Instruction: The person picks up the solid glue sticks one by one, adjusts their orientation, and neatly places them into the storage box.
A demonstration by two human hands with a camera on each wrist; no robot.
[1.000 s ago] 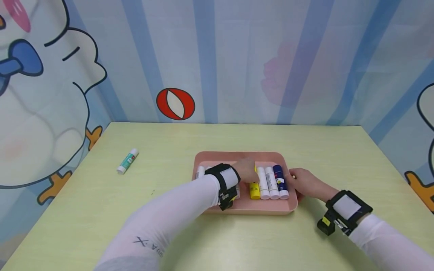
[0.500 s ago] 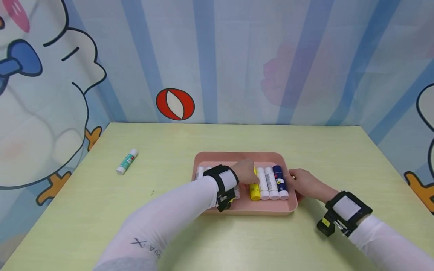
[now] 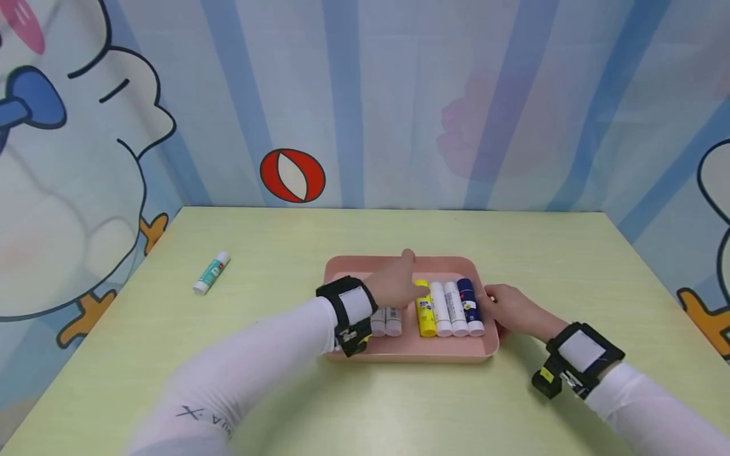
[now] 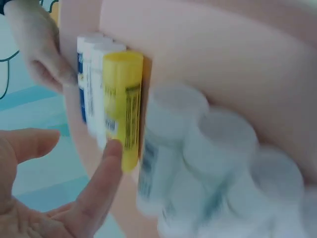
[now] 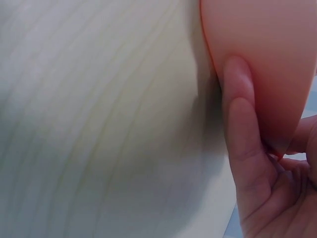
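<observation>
A pink tray [image 3: 433,349] holds a row of glue sticks. On its right side lie a yellow glue stick [image 3: 425,318], two white glue sticks [image 3: 441,316] and a navy one [image 3: 470,309]. My left hand [image 3: 393,284] is over the tray, thumb and fingers spread; in the left wrist view a fingertip [image 4: 114,148] overlaps the yellow glue stick's side. Beneath this hand, several more white glue sticks [image 4: 173,114] stand out in the left wrist view, partly covered in the head view. My right hand [image 3: 513,306] grips the tray's right wall [image 5: 262,39] between thumb and fingers.
A green and white glue stick [image 3: 211,273] lies by itself on the pale yellow table [image 3: 274,240], left of the tray. Behind the table hangs a blue striped cloth [image 3: 388,114] with cartoon prints.
My left hand has come off the yellow glue stick's top and shifted left, its fingers spreading. The yellow stick sits slightly further left, showing more. My right hand keeps its place on the tray.
</observation>
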